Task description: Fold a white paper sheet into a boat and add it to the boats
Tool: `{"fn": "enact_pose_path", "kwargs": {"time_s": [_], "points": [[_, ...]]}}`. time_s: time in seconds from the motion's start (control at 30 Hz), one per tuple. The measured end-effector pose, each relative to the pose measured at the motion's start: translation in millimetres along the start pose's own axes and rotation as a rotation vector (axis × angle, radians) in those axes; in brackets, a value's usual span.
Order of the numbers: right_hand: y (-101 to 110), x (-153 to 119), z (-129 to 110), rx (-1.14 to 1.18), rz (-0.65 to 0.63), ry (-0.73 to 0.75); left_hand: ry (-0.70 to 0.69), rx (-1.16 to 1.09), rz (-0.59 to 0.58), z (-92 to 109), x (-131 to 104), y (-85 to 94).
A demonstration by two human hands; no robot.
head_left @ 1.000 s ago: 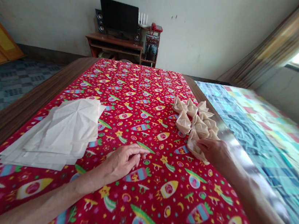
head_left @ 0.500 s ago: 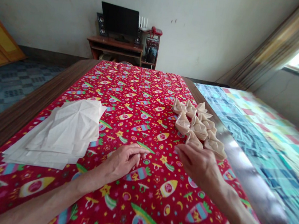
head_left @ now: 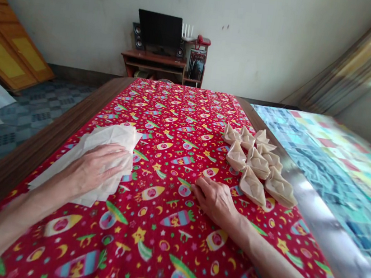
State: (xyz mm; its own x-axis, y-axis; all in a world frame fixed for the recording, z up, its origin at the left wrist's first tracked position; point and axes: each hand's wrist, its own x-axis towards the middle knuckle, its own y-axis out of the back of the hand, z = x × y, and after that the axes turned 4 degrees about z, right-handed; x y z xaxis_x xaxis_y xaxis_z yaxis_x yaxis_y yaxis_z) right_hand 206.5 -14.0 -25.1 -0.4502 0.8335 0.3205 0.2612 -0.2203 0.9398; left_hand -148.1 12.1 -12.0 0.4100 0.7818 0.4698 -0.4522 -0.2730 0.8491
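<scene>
My left hand (head_left: 97,170) lies over a stack of creased white paper sheets (head_left: 121,135) on the left, its fingers stretched out flat across the top sheet. The stack's edges fan out unevenly from under the palm. Over the middle of the red patterned cloth (head_left: 158,245) is my right hand (head_left: 215,199), its fingers curled in and nothing showing in them. Just beyond it, to the right, several folded paper boats (head_left: 252,186) stand close together in uneven rows. They are beige, with pointed ends and raised centres.
The cloth covers a dark wooden table (head_left: 83,109). Along its right side is a bed with a checked sheet (head_left: 307,146). A desk (head_left: 155,59) with a monitor (head_left: 160,33) stands at the far wall. A yellow cabinet (head_left: 12,52) is at the left.
My left hand has moved left from mid-cloth onto the paper stack and opened flat. My right hand has drawn back from the nearest paper boat toward the middle. The view has turned slightly left.
</scene>
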Motion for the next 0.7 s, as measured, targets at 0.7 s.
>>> {"fn": "enact_pose_path", "kwargs": {"time_s": [0.7], "points": [[-4,-2,5,0.058,0.05,0.033,0.158,0.041,-0.01,6,-3,-25.2]]}}
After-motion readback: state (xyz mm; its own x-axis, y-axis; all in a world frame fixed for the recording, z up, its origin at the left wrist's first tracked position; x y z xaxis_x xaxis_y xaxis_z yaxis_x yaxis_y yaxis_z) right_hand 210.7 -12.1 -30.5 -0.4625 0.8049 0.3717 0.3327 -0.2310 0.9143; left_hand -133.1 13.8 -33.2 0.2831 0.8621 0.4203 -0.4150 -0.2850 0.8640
